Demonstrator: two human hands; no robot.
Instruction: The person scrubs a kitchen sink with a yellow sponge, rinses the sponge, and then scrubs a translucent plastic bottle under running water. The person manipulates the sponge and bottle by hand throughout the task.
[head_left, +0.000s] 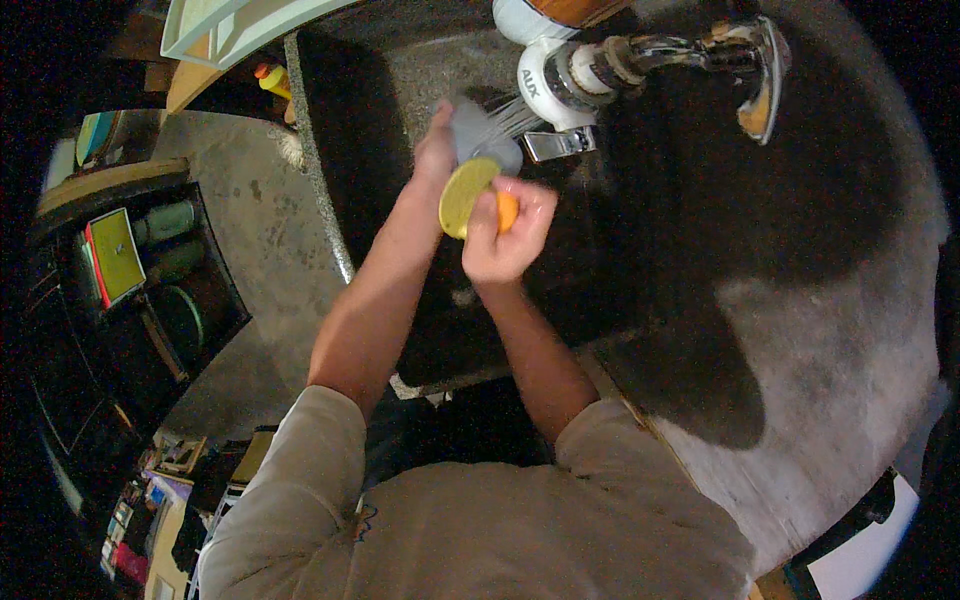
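Observation:
Water sprays from a white AUX tap filter (556, 82) onto a blurred pale grey vessel (476, 131), perhaps a cup or bowl. My left hand (435, 154) grips this vessel at its left side, over the dark, rough sink (367, 172). My right hand (517, 232) holds a round, flat yellow piece (469, 199) with an orange part (508, 211) between the fingers. It looks like a sponge or scrubber, but I cannot tell which. The yellow piece is just below the vessel; whether they touch is unclear.
A chrome tap (697, 52) reaches in from the upper right. Worn counter (825, 352) extends to the right of the sink. At upper left are a white rack (217, 37) and a yellow bottle (274, 79). An open black crate (176, 277) stands on the left.

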